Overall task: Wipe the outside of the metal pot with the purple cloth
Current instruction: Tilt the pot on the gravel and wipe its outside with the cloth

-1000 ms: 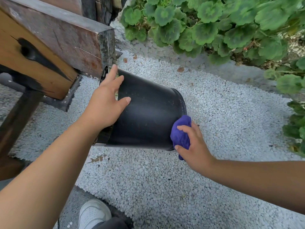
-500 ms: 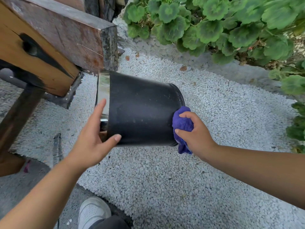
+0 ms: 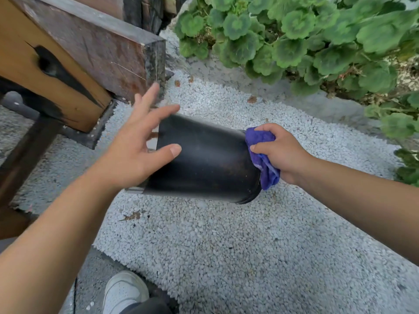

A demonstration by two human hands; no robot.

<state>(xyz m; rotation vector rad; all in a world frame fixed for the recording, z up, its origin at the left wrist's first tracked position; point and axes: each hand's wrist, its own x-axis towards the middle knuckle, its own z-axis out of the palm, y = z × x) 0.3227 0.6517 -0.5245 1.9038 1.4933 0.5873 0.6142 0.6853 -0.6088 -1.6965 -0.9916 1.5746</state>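
- Pot (image 3: 208,159) is held on its side above the gravel (image 3: 226,245), rim to the left, base to the right.
- Left hand (image 3: 136,152): fingers (image 3: 145,103) are spread straight, thumb laid on the wall near the rim; nothing is curled round.
- Right hand (image 3: 281,152): fingers are clamped on the cloth (image 3: 263,159), which is pressed to the base edge.
- Risk: with so loose a hold, the smooth pot could likely be dropped or rolled if the cloth is pushed hard.
- A wooden beam (image 3: 90,55) stands far left, plants (image 3: 306,37) far right, a shoe (image 3: 124,291) near.

Matt black metal pot (image 3: 208,159) — fuzzy purple cloth (image 3: 263,152) — rough white gravel (image 3: 226,245).
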